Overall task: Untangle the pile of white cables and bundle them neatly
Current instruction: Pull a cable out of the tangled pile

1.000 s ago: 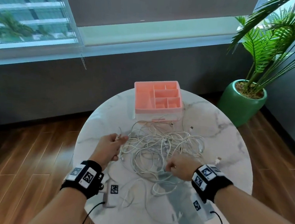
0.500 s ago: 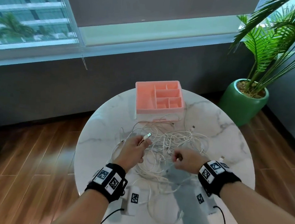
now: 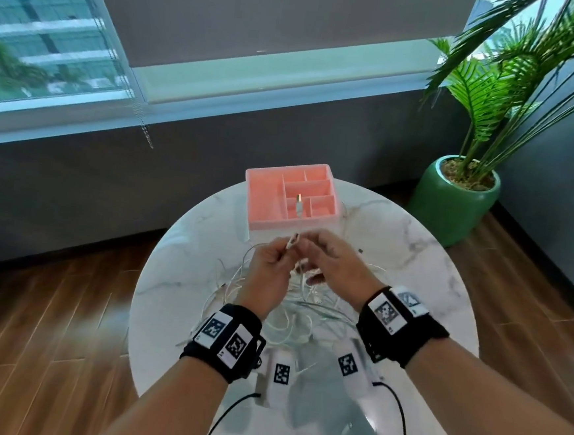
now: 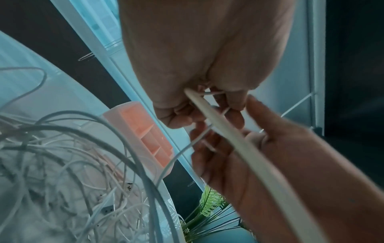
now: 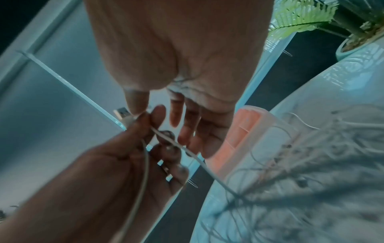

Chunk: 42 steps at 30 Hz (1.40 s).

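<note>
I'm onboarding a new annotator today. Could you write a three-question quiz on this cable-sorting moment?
1. True or false: the pink organizer tray sits on the far side of the marble table.
2. Which hand pinches the USB plug? A) left hand B) right hand C) neither
3. Fill in: most of the white cables lie on the ____.

Key: 1 true; 2 A; 3 table.
</note>
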Each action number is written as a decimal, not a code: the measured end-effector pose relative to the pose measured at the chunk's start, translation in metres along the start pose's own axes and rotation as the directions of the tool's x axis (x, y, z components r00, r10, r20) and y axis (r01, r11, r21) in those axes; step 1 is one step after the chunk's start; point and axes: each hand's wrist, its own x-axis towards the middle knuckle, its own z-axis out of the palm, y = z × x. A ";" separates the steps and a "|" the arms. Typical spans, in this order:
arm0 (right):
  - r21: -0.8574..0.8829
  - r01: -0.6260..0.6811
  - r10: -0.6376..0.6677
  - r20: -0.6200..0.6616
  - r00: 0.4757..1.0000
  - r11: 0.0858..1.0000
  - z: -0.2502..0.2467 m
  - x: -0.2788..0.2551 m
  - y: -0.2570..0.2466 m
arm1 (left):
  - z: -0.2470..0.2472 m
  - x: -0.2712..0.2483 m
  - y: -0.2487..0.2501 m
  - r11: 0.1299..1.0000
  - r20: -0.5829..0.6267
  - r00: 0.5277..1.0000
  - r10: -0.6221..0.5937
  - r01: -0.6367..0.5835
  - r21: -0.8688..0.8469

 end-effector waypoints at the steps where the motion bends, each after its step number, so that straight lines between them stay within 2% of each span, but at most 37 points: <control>1: -0.002 -0.033 0.033 0.059 0.998 0.999 0.004 -0.004 0.007 | -0.003 0.001 -0.003 1.000 -0.019 1.000 -0.021 0.020 -0.018; 4: -0.136 -0.085 0.111 0.193 0.975 0.987 0.011 -0.013 0.036 | -0.014 0.004 -0.009 0.994 -0.065 0.994 -0.091 0.087 -0.063; 7: -0.432 -0.079 0.212 0.268 0.940 0.898 0.008 -0.024 0.071 | -0.027 0.016 0.003 0.963 -0.107 0.987 -0.123 0.093 -0.253; 10: -0.547 -0.109 0.249 0.187 0.950 0.830 -0.005 -0.035 0.100 | -0.048 0.029 0.022 0.880 -0.146 0.982 -0.121 0.038 -0.473; 14: -0.735 -0.039 0.169 0.104 0.980 0.677 -0.025 -0.043 0.114 | -0.059 0.028 0.030 0.844 -0.172 0.975 -0.138 0.025 -0.535; 17: -0.831 -0.086 0.268 0.077 0.960 0.550 -0.044 -0.049 0.132 | -0.068 0.030 0.024 0.818 -0.246 0.957 -0.152 -0.018 -0.575; 18: -0.831 -0.119 0.324 0.077 0.943 0.543 -0.050 -0.052 0.137 | -0.071 0.031 0.022 0.821 -0.254 0.954 -0.157 -0.016 -0.570; 19: -0.802 -0.145 0.356 0.089 0.930 0.579 -0.055 -0.053 0.137 | -0.072 0.031 0.020 0.835 -0.254 0.953 -0.163 -0.003 -0.550; 21: -0.684 -0.176 0.375 0.153 0.914 0.708 -0.059 -0.050 0.124 | -0.069 0.029 0.011 0.868 -0.233 0.956 -0.179 0.041 -0.496; 23: -0.552 -0.145 0.303 0.208 0.930 0.821 -0.052 -0.039 0.095 | -0.060 0.024 0.004 0.880 -0.206 0.958 -0.200 0.083 -0.467; 27: -0.406 0.038 0.109 0.332 0.937 0.913 -0.019 -0.015 0.038 | -0.036 0.017 -0.001 0.870 -0.156 0.964 -0.214 0.115 -0.480; 30: -0.209 0.014 0.065 0.365 0.929 0.978 0.009 -0.008 0.025 | -0.024 0.014 0.001 0.870 -0.128 0.973 -0.192 0.108 -0.481; 32: -0.144 -0.009 0.054 0.316 0.947 0.990 0.018 -0.007 0.030 | -0.026 0.014 0.002 0.875 -0.123 0.976 -0.182 0.103 -0.474; 35: -0.204 -0.019 0.075 0.269 0.960 0.979 0.015 -0.007 0.042 | -0.038 0.013 0.002 0.884 -0.140 0.975 -0.173 0.091 -0.458; 38: -0.327 -0.003 0.096 0.270 0.958 0.945 0.003 -0.009 0.053 | -0.052 0.012 -0.001 0.891 -0.183 0.967 -0.179 0.081 -0.446; 42: -0.534 -0.015 0.156 0.220 0.963 0.845 -0.019 -0.013 0.080 | -0.073 0.012 -0.002 0.904 -0.268 0.949 -0.165 0.037 -0.426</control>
